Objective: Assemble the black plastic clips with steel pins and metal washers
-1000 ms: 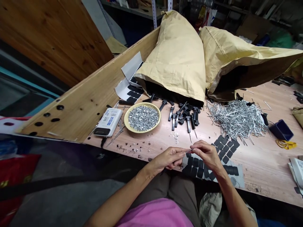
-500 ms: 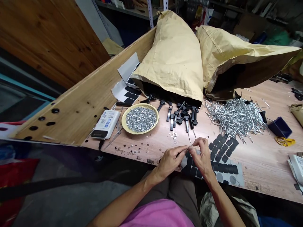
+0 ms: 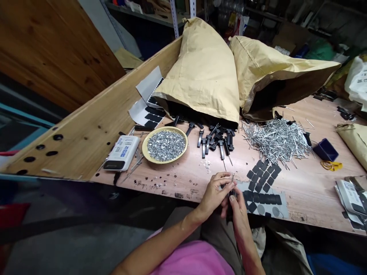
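Observation:
My left hand (image 3: 215, 194) pinches a thin metal pin (image 3: 233, 177) whose bright tip sticks up past the fingertips. Just below, my right hand (image 3: 239, 206) is closed around a dark plastic part (image 3: 231, 194), held roughly upright between both hands at the table's front edge. Fingers cover much of the part, and whether a washer is on the pin I cannot tell. Beside the hands lies a grey sheet (image 3: 282, 194) with black stick-on pads (image 3: 262, 198). Ahead of them are a few loose washers (image 3: 207, 165) and a heap of black plastic parts (image 3: 215, 138).
A yellow bowl (image 3: 145, 152) of small metal washers stands left, near a white power bank (image 3: 121, 152). Metal pins (image 3: 279, 139) are heaped at right, by a dark blue box (image 3: 326, 149). Two paper sacks (image 3: 208, 72) lie behind. A wooden board (image 3: 94, 126) edges the left.
The right hand has turned and dropped lower, and the dark plastic part now shows between the hands. The left hand stays close to it. The whole view has shifted slightly.

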Tool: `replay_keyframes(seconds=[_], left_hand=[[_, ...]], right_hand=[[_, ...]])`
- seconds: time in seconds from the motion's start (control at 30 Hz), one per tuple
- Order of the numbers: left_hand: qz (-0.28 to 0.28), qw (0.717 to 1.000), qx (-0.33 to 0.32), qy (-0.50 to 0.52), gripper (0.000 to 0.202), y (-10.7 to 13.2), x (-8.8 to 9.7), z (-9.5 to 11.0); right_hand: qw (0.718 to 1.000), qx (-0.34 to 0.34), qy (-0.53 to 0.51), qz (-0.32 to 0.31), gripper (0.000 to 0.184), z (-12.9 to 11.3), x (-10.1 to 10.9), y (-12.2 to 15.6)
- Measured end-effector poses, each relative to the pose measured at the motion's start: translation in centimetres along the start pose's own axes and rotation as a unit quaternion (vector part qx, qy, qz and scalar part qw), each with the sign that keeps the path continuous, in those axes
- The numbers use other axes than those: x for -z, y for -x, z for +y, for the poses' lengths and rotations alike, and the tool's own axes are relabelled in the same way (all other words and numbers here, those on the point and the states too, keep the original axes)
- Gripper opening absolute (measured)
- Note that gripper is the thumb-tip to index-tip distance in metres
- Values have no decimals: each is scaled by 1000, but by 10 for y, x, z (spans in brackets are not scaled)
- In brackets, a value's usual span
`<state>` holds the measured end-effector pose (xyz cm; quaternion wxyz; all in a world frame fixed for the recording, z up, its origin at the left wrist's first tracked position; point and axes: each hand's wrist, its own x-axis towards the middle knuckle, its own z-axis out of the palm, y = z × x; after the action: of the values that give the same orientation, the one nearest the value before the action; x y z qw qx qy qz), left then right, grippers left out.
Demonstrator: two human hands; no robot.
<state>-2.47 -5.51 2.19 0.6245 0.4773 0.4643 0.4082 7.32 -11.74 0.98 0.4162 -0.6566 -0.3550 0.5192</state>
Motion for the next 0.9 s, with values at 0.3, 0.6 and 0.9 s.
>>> replay_keyframes(seconds=[0.3, 0.6, 0.9], left_hand=[[-100, 980, -70, -158, 15, 8, -21, -19], [-15, 781, -210, -588, 32, -59, 21, -19], [-56, 701, -327, -632, 19, -101, 32, -46]], right_hand=[[995, -65, 68, -4, 47, 1, 35, 18], [957, -124, 243, 98, 31, 36, 59, 35], [821, -226, 498, 164, 33, 18, 89, 36]])
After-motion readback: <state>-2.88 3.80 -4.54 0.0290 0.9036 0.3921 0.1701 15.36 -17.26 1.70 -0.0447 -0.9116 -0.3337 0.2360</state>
